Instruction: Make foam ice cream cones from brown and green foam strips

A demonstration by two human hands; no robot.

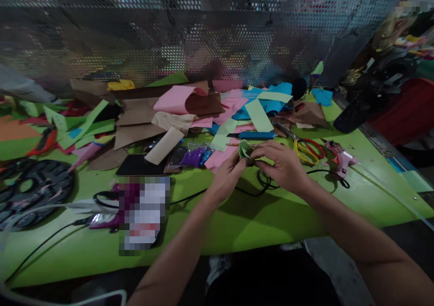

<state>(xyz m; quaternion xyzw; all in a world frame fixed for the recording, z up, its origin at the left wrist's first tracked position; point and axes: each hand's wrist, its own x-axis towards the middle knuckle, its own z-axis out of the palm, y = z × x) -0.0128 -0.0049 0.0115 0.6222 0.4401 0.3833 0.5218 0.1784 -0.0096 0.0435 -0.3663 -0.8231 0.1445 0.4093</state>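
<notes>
Both my hands meet over the green tabletop (190, 238), around a small folded or rolled piece of green material (244, 149). My left hand (228, 176) pinches it from the left and below. The fingers of my right hand (280, 165) close on its right side, where something darker is partly hidden. Whether the piece is paper or felt I cannot tell. Just behind lie a pink sheet (217, 160), a blue cutter-like tool (257, 135) and a pale green strip (260, 117). A black cable (252, 193) runs beneath my hands.
Scissors with yellow and red handles (307, 151) and a pink glue gun (341, 159) lie to the right. At left are a black round tray (64, 179), a dark phone (130, 165) and a purple device (105, 220). Coloured sheets line the back, before a perforated metal panel (162, 39).
</notes>
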